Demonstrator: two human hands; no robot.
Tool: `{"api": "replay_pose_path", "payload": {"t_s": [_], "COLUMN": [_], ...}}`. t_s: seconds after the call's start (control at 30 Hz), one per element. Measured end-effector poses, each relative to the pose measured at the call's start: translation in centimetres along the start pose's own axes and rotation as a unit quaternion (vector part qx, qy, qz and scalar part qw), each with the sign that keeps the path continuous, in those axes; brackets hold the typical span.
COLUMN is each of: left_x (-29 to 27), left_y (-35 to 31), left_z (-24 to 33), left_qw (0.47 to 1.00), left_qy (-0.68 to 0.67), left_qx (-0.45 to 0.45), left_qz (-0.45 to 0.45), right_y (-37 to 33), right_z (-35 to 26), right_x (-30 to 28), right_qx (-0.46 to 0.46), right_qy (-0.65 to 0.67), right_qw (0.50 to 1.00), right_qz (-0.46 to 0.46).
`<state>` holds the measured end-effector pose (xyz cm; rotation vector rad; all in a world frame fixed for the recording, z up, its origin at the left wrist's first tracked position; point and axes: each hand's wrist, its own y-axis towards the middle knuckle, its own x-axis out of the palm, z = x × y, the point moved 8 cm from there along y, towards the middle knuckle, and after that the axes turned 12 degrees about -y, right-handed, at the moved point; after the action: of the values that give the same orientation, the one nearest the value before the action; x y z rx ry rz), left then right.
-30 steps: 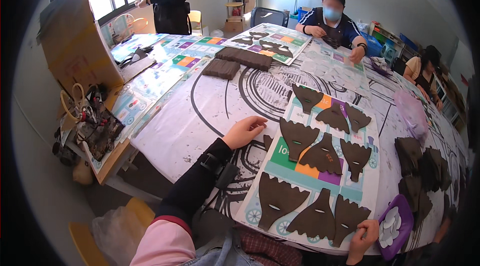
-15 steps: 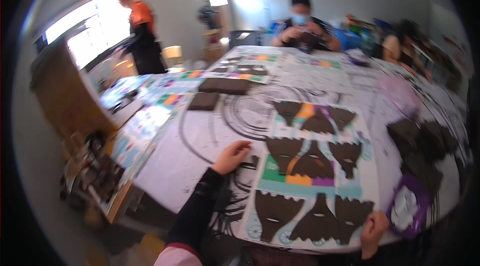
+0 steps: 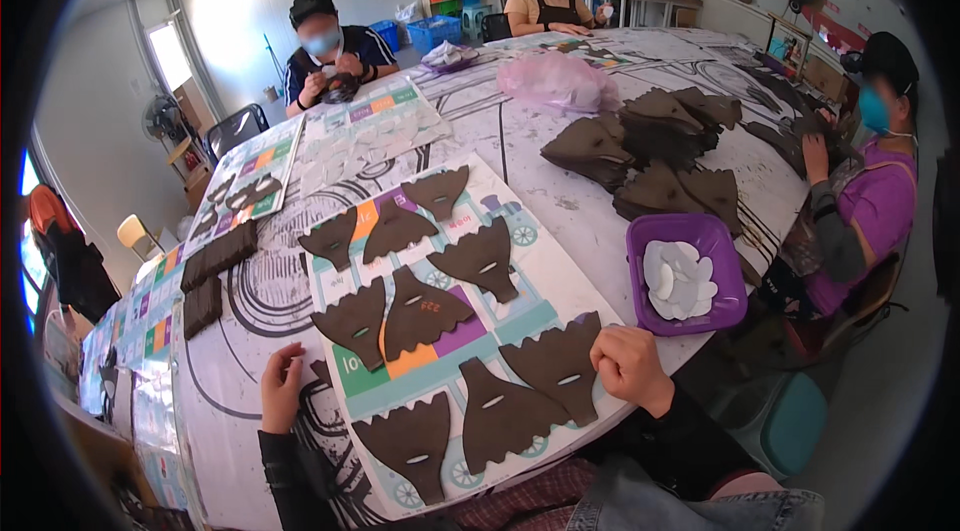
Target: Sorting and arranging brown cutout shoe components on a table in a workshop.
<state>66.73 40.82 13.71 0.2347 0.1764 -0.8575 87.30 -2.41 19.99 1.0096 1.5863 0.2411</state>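
Note:
In front of me lies a printed mat (image 3: 545, 296) with coloured blocks and train drawings. Several dark, fan-shaped flat pieces with scalloped edges and small slots lie on it in rows, among them a lower left piece (image 3: 400, 436) and a lower middle piece (image 3: 500, 431). Beside the mat's left edge rests my left hand (image 3: 282, 389), fingers loosely bent and apart, holding nothing visible. My right hand (image 3: 632, 371) is a fist at the right end of the lower right piece (image 3: 560, 361); whatever is inside it, if anything, is hidden.
A purple basket (image 3: 640, 261) of white oval pieces stands right of the mat. Behind it are piles of dark pieces (image 3: 680, 191) and a pink plastic bag (image 3: 560, 81). Dark stacks (image 3: 220, 256) lie left. Co-workers sit around the table; a teal stool (image 3: 790, 426) stands right.
The view has swung to the right, bringing another seated co-worker and the whole basket into sight. The pieces keep their layout on the mat. My right hand remains a fist.

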Motion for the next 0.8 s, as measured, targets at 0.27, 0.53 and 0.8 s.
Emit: {"api": "replay_pose_path", "payload": {"t_s": [0.27,0.53,0.8], "left_x": [-0.6,-0.6,-4.4], "left_y": [-0.6,-0.4,-0.7], "left_z": [0.0,0.4,0.6], "left_qw": [0.999,0.999,0.98], "left_qy": [0.028,0.031,-0.011], "left_qx": [0.02,0.032,0.093], "left_qz": [0.005,0.0,0.177], "right_y": [0.0,0.1,0.0], "right_z": [-0.5,-0.4,-0.4], "right_x": [-0.2,0.0,0.3], "right_qx": [-0.003,-0.002,-0.005], "right_qy": [0.007,0.015,0.015], "right_qw": [1.0,1.0,1.0], "right_qz": [0.004,0.01,-0.001]}}
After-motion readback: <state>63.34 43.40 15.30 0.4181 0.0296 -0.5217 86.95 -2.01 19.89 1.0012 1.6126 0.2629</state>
